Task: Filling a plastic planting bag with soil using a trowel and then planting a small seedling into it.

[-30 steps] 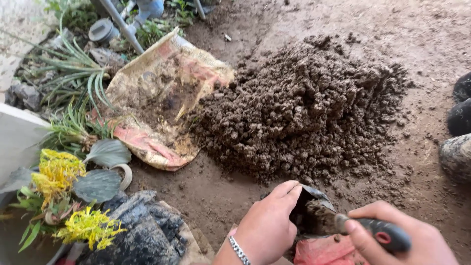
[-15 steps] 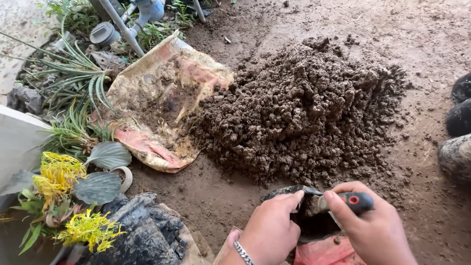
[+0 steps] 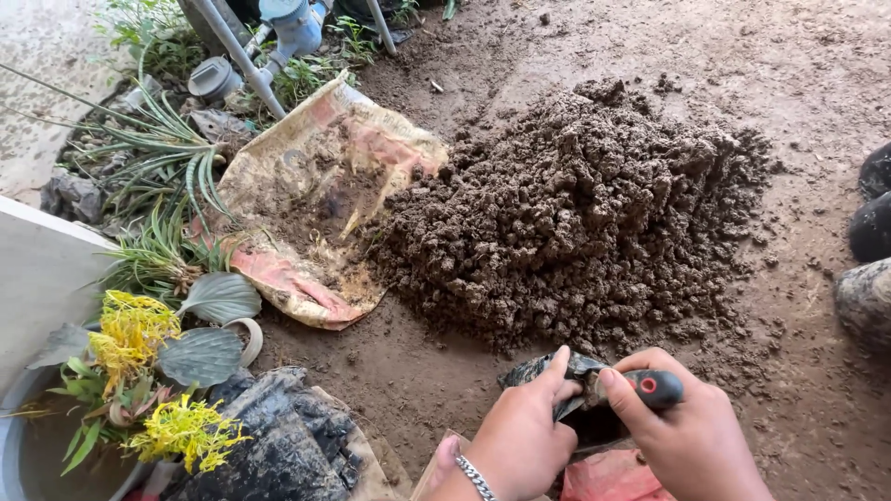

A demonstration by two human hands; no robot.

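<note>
Down at the bottom edge, both hands are cut off at the wrist, and the trowel blade is buried inside a small black bag [image 3: 548, 369], so only its black handle with the red dot [image 3: 652, 388] shows. Right hand [image 3: 685, 432] has its grip wrapped tight round that handle; left hand [image 3: 522, 432] pinches the bag's rim, fingers curled over it. Can't make out how much soil is in the bag, too dark in there. Bag sits on the dirt floor just below the big soil pile [image 3: 580, 209]. Torn yellow-red sack [image 3: 311, 199] lies flat left of the pile with dirt smeared on it. Compared with a second ago, the right hand has slid up and closer to the left, and the blade that was showing is now out of sight.
</note>
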